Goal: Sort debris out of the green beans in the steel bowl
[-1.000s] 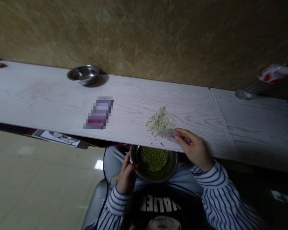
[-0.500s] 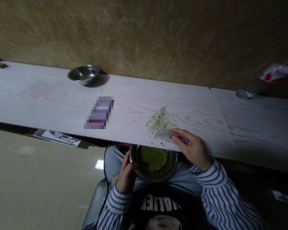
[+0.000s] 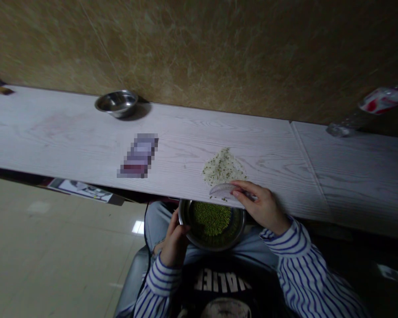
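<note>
My left hand (image 3: 175,238) is closed on the left rim of a steel bowl (image 3: 240,236), thumb over the edge. Green mung beans (image 3: 214,218) cover the bottom of this bowl, which sits at my lap just under the table's front edge. Pinched in my right hand (image 3: 258,203) is a thin, clear, rounded plastic piece (image 3: 222,191), perhaps a lid or disc. It is tilted over the table edge, close to a few loose green beans. Just beyond it lies a pile of white rice mixed with green beans (image 3: 223,168).
A second steel bowl (image 3: 116,104) stands near the wall at left. A pixelated flat object (image 3: 139,155) lies on the white wooden table (image 3: 175,128). At the right, a clear plastic bottle (image 3: 368,110) leans by the wall. Papers (image 3: 82,190) show beneath the table edge.
My right hand has drawn the plastic piece slightly left and towards the table's front edge, away from the pile. My left hand and the bowl of beans stay in place.
</note>
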### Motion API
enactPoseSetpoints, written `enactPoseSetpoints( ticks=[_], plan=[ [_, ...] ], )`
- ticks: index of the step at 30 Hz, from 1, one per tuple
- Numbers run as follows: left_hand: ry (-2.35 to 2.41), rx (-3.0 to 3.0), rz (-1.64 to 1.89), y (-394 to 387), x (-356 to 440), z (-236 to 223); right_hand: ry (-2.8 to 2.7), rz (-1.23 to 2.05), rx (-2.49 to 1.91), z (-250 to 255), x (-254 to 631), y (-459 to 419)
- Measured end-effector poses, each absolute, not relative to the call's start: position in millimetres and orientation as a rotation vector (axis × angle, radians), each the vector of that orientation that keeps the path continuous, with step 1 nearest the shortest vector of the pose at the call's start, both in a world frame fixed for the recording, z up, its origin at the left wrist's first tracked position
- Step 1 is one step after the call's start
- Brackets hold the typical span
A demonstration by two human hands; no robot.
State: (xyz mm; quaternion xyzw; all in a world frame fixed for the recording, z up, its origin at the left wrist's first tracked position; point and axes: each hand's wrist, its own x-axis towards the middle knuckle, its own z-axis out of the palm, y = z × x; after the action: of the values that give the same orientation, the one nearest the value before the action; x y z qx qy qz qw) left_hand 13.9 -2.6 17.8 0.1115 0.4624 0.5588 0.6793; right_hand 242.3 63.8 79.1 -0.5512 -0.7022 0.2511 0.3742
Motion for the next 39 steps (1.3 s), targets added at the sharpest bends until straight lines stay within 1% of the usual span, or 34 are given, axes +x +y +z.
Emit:
enactPoseSetpoints(
  ticks=[6, 16, 21, 30, 39],
  plan=[
    [1.019, 0.252, 1.245, -4, 16, 19, -1.719, 0.633, -1.434, 74, 244, 61],
    [1.008, 0.264, 1.236, -4, 17, 17, -1.834, 0.648, -1.407, 79, 228, 48],
    [1.033, 0.242, 1.224, -5, 16, 16, -1.708, 0.562, -1.496, 75, 232, 47],
    [1.049, 0.247, 1.217, -6, 14, 18, -1.747, 0.399, -1.484, 74, 225, 64],
    [1.041, 0.223, 1.236, -3, 15, 14, -1.756, 0.357, -1.525, 75, 240, 89]
  ],
)
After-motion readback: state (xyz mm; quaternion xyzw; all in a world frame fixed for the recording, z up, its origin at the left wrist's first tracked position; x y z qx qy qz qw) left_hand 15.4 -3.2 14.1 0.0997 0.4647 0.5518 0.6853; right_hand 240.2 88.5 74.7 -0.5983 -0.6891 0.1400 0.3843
